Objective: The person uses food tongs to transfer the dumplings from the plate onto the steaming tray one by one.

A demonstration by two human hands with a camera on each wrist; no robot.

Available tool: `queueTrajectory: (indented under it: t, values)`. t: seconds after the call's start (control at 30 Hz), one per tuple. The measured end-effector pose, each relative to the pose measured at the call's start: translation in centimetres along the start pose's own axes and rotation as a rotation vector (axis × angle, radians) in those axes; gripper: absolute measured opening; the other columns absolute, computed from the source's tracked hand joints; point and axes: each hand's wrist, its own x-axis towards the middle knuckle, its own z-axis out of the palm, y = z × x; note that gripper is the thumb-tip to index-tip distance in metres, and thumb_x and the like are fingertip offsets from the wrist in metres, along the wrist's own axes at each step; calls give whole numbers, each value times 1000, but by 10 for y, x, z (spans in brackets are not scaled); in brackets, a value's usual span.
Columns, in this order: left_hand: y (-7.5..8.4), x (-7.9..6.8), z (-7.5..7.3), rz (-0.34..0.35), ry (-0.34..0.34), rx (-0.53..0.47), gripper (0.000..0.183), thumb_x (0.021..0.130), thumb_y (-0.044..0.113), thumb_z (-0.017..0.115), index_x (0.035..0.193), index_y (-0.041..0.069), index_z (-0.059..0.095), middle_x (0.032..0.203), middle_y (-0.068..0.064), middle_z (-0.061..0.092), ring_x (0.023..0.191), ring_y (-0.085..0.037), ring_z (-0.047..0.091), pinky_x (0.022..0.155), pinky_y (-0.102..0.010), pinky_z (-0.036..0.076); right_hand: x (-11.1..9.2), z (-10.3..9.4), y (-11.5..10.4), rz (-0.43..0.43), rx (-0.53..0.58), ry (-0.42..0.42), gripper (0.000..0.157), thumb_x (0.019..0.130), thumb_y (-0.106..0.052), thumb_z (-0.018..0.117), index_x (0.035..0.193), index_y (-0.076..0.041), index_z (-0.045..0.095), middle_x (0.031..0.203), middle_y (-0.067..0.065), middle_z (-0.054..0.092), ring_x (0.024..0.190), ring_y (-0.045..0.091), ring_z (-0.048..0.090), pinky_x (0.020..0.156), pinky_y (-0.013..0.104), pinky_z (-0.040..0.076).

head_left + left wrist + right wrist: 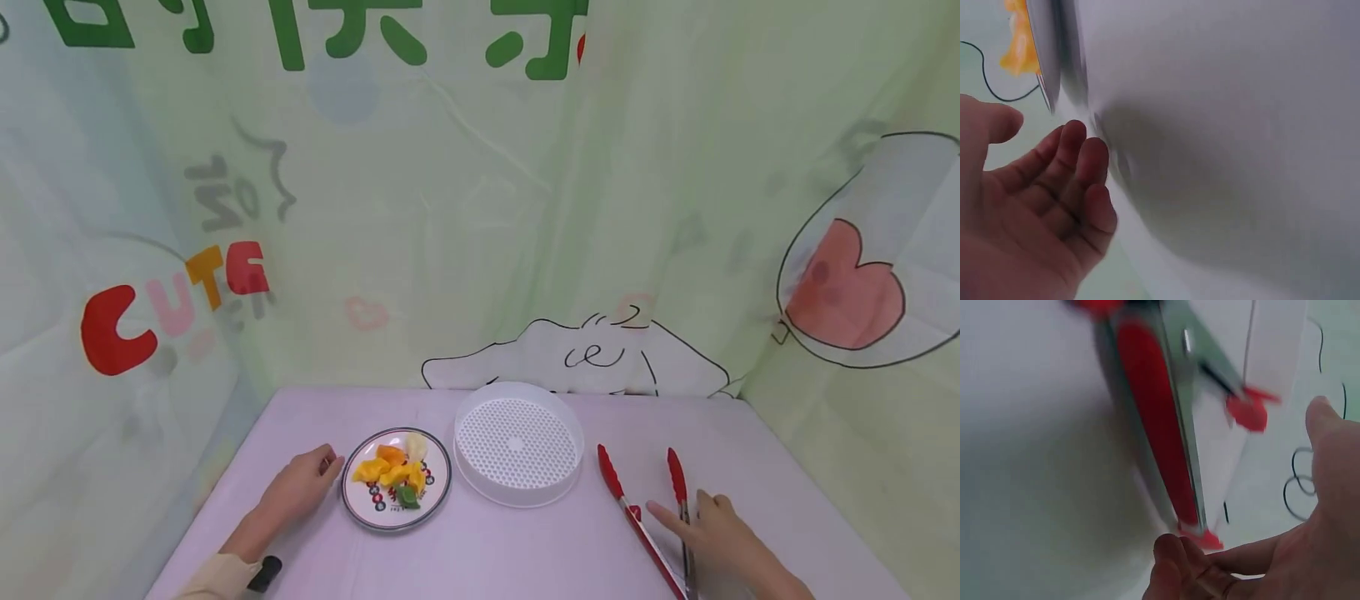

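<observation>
My left hand (302, 479) is at the left edge of a small patterned plate (375, 518), its fingers loosely bent and nothing in them. On that plate lie several yellow and orange dumpling-shaped pieces (393, 475), a whitish one (416, 447) and a green one (407, 497). In the left wrist view, the plate's edge stands just beyond the fingertips. At the right, my right hand (722, 533) is over one arm of a pair of red-tipped metal tongs (645, 533), which are spread apart. Its thumb reaches out between the two arms, and the bent fingers lie beside the outer arm.
A round white basket (517, 497) with a perforated bottom stands between the plate and the tongs. The table (480, 558) has a pale lilac cover. Printed curtains (487, 208) hang behind it and at both sides.
</observation>
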Motion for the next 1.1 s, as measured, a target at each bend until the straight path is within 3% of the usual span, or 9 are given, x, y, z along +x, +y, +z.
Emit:
queueTrajectory:
  t: [0.1, 0.17, 0.23, 0.37, 0.6, 0.77, 0.97, 1.1]
  values:
    - [8, 0, 5, -45, -54, -30, 23, 101, 30, 56, 97, 8, 61, 71, -3, 54, 65, -17, 49, 58, -30, 40, -13, 18, -8, -14, -5, 15, 113, 81, -77, 59, 128, 24, 41, 100, 29, 47, 78, 25, 55, 67, 40, 55]
    - [9, 0, 8, -54, -68, -16, 23, 102, 30, 56, 95, 9, 62, 71, -2, 53, 66, -17, 49, 58, -29, 39, -18, 26, -12, 1, 23, 48, 114, 80, -76, 61, 126, 26, 40, 98, 27, 45, 71, 21, 52, 62, 34, 50]
    - [7, 1, 10, -56, -78, -1, 23, 102, 30, 57, 94, 9, 62, 71, -2, 53, 66, -17, 49, 59, -29, 39, -21, 32, -14, 12, 31, 67, 118, 77, -77, 64, 128, 26, 38, 98, 28, 44, 67, 19, 50, 59, 31, 46]
    - [6, 4, 14, -45, -94, 9, 21, 100, 29, 59, 89, 11, 61, 70, -2, 54, 65, -16, 49, 59, -29, 39, -23, 37, -14, 20, 38, 90, 117, 76, -73, 69, 128, 27, 38, 101, 31, 45, 68, 19, 52, 61, 32, 52]
    - [5, 4, 14, -44, -100, 8, 21, 100, 28, 60, 86, 12, 60, 70, -2, 53, 66, -16, 49, 60, -29, 39, -17, 27, -7, 40, 119, 100, 108, 86, -64, 65, 133, 26, 27, 112, 37, 42, 85, 32, 55, 72, 46, 56]
    - [2, 6, 17, -45, -96, 17, 22, 100, 29, 60, 86, 13, 61, 70, -2, 52, 66, -16, 49, 61, -29, 39, -18, 12, -2, -26, 194, 161, 95, 92, -48, 64, 137, 22, 17, 118, 37, 46, 95, 39, 54, 78, 53, 54]
    - [0, 8, 18, -44, -98, 3, 20, 99, 29, 62, 87, 12, 63, 70, -2, 53, 67, -16, 49, 62, -29, 40, -22, -3, -10, -24, 188, 203, 110, 87, -68, 61, 145, 14, 17, 123, 33, 51, 100, 36, 56, 73, 42, 51]
    - [1, 7, 17, -31, -87, -3, 20, 99, 28, 63, 88, 11, 63, 71, -2, 53, 68, -16, 49, 62, -29, 40, -24, -8, -24, -37, 188, 209, 113, 85, -74, 58, 147, 12, 19, 119, 31, 55, 94, 31, 57, 66, 34, 47]
